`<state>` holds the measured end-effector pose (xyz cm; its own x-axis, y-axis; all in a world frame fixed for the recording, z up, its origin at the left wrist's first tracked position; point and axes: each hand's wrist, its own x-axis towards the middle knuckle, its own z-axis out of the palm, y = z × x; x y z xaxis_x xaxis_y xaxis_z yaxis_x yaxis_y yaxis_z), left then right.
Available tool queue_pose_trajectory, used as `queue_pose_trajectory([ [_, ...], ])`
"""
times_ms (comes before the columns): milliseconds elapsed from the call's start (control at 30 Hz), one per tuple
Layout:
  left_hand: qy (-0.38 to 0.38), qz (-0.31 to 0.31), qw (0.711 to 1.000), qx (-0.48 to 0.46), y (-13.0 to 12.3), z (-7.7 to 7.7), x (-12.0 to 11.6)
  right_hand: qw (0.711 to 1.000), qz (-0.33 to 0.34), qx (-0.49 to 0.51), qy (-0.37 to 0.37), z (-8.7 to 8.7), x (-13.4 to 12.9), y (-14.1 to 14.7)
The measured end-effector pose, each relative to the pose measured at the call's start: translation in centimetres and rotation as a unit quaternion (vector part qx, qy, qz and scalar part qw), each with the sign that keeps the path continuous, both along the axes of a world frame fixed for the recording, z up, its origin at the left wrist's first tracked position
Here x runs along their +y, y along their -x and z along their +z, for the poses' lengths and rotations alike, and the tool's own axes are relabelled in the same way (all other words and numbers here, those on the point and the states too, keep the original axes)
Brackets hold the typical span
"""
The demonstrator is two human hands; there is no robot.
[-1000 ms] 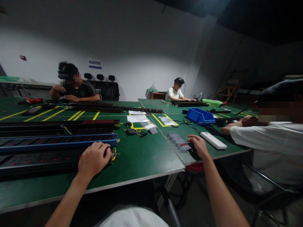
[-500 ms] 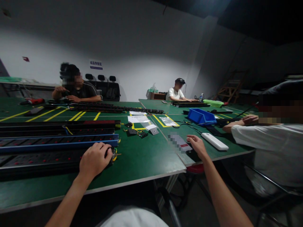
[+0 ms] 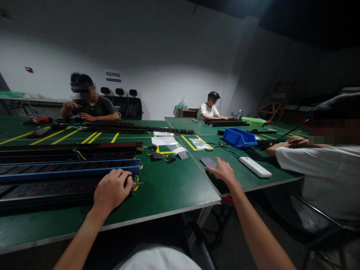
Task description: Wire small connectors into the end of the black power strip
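Note:
My left hand (image 3: 112, 190) is closed over the right end of the nearest black power strip (image 3: 60, 189), which has red dots along its top. Yellow wires and a small metal part stick out just past my fingers. Over the phone (image 3: 208, 162), which lies flat on the green table, my right hand (image 3: 224, 170) is spread with thumb and fingers apart. It covers part of the phone; whether it touches the screen I cannot tell. Behind my left hand lies a blue-edged power strip (image 3: 70, 168).
Small black brackets (image 3: 156, 156) and papers (image 3: 164, 141) lie mid-table. A white power bank (image 3: 255, 167) and a blue bin (image 3: 240, 138) stand to the right, with cables between. Co-workers sit at the far left, the back and close on my right. The table's front edge (image 3: 168, 215) is near.
My right hand has moved left across the phone and its fingers have spread. The phone's screen now looks plain grey. My left hand stays where it was on the power strip.

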<state>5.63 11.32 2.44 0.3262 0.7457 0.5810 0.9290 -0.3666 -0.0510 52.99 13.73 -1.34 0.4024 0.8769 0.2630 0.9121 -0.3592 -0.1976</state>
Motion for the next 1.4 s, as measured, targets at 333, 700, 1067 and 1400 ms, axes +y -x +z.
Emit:
queue_pose_trajectory([
  [333,-0.003,-0.006,1.0,-0.006,-0.1,0.1,-0.1,0.998,-0.02,0.052,-0.005,0.5,0.1,0.4],
  [700,-0.004,-0.006,1.0,-0.008,0.0,0.1,-0.2,0.999,-0.03,0.026,0.027,0.8,0.0,1.5],
  [1067,-0.003,-0.003,1.0,0.0,0.0,0.0,-0.3,0.994,0.1,-0.002,-0.039,5.2,2.8,9.8],
  [1400,0.0,0.0,1.0,-0.018,-0.2,-0.2,-0.6,0.99,0.134,0.037,-0.033,4.6,8.9,17.9],
])
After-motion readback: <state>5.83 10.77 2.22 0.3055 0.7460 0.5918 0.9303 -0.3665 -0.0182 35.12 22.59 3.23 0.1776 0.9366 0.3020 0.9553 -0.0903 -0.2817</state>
